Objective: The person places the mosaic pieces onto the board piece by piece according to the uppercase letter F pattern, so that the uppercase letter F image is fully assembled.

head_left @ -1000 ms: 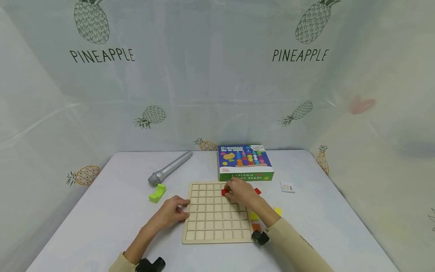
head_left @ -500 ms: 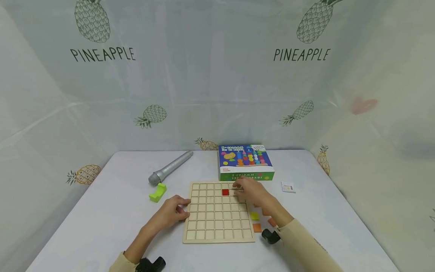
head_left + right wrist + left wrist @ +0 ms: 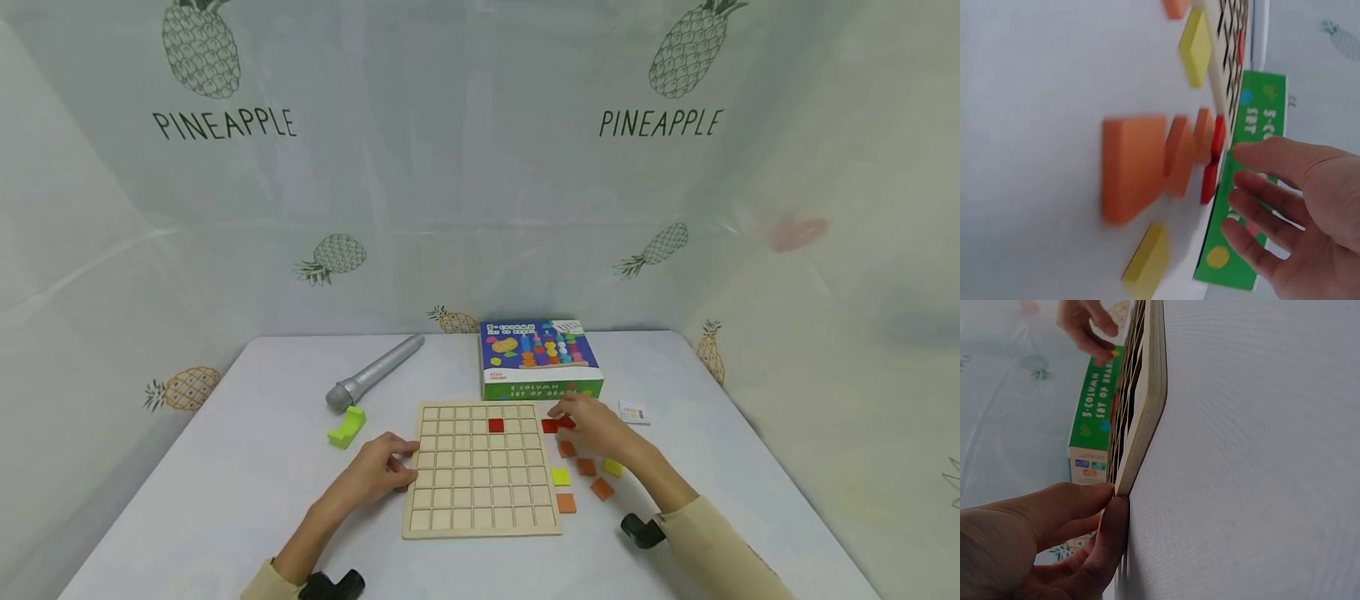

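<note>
A pale wooden grid board [image 3: 461, 477] lies on the table, with one red square tile [image 3: 497, 426] in a cell of its second row from the far edge. My left hand [image 3: 378, 468] rests at the board's left side, thumb and fingertips touching the edge [image 3: 1147, 419] apart from each other. My right hand [image 3: 596, 425] hovers past the board's far right corner, over two loose red tiles [image 3: 550, 426]. In the right wrist view, its loosely bent fingers [image 3: 1260, 203] are spread and hold nothing, with the red pair [image 3: 1210, 181] just beyond the thumb.
Several orange tiles [image 3: 587, 467] and two yellow tiles [image 3: 561, 477] lie right of the board. Behind it stands a colourful bead-set box [image 3: 542, 358]. A silver microphone [image 3: 375, 372] and a lime-green curved block [image 3: 347, 427] are at left; a small printed card [image 3: 633, 413] is at right.
My right hand has left the red tile in its cell and moved right, off the board to the loose red tiles. My left hand stays at the board's edge.
</note>
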A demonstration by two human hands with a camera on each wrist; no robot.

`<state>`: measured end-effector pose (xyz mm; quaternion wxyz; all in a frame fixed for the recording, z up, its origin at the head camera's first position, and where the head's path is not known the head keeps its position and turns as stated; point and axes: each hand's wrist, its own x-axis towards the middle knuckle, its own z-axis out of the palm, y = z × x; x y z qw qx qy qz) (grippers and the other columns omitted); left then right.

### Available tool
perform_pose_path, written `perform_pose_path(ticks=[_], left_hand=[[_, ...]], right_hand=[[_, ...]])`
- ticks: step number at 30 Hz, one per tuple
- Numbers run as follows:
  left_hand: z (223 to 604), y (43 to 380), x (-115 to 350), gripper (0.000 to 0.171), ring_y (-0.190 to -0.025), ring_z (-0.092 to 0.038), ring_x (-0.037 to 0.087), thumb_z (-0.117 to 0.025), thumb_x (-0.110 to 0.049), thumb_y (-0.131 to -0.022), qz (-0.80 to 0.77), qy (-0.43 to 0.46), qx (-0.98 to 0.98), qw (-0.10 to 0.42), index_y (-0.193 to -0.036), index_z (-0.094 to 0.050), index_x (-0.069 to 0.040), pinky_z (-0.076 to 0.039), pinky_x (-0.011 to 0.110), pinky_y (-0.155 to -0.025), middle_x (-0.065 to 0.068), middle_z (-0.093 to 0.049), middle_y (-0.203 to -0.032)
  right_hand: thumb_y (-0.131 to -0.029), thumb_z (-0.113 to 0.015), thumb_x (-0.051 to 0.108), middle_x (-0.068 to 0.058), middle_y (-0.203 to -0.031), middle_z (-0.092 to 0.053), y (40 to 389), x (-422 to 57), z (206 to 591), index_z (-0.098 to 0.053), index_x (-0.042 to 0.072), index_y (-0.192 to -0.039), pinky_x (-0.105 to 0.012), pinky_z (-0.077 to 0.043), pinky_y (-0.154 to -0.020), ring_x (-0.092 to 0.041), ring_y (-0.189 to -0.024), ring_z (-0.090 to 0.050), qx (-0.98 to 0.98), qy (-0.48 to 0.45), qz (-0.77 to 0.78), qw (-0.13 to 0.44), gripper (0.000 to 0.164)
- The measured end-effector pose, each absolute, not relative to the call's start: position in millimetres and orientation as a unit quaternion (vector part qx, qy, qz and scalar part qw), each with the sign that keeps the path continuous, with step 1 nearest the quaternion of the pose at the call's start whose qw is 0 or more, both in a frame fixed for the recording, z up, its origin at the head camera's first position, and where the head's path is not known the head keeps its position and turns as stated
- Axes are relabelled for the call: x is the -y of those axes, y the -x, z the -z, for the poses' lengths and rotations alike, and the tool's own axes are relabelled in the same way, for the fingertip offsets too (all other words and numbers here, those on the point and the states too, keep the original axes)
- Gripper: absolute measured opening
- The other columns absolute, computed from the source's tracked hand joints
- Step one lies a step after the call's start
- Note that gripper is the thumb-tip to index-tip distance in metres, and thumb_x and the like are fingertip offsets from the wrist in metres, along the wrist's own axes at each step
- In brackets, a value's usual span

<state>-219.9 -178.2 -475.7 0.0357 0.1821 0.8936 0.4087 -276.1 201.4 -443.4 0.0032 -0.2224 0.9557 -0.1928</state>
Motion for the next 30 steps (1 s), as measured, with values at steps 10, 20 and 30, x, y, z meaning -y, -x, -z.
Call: perform_pose_path(ticks=[10, 20, 30], left_hand=[[478, 219, 174, 0.048, -0.070, -0.057, 0.002, -0.076, -0.003, -0.081, -0.404, -0.181, -0.896, 0.043, -0.125, -0.062, 0.008, -0.050, 0.016, -0.057, 0.017, -0.062, -0.110], [477, 222, 173, 0.049, -0.070, -0.061, 0.006, -0.076, -0.003, -0.081, -0.418, -0.185, -0.888, 0.053, -0.127, -0.060, 0.009, -0.052, 0.017, -0.056, 0.020, -0.061, -0.110], [477, 225, 182, 0.052, -0.069, -0.065, 0.009, -0.076, -0.005, -0.081, -0.428, -0.182, -0.883, 0.067, -0.128, -0.059, 0.009, -0.055, 0.019, -0.058, 0.020, -0.060, -0.113]], right_hand=[[-0.086, -0.071, 0.004, -0.010, -0.112, -0.069, 278, -225, 453, -0.073, 0.003, -0.110, -0.046, -0.056, -0.094, -0.027, -0.106, -0.062, -0.947, 0.253, 0.197, 0.013, 0.025], [-0.084, -0.074, 0.005, -0.005, -0.099, -0.072, 281, -227, 452, -0.075, 0.004, -0.105, -0.040, -0.059, -0.085, -0.019, -0.093, -0.063, -0.952, 0.258, 0.165, 0.006, 0.021], [-0.082, -0.077, 0.008, -0.002, -0.096, -0.072, 289, -222, 451, -0.076, 0.007, -0.103, -0.032, -0.059, -0.078, -0.015, -0.087, -0.060, -0.951, 0.265, 0.162, 0.007, 0.020]])
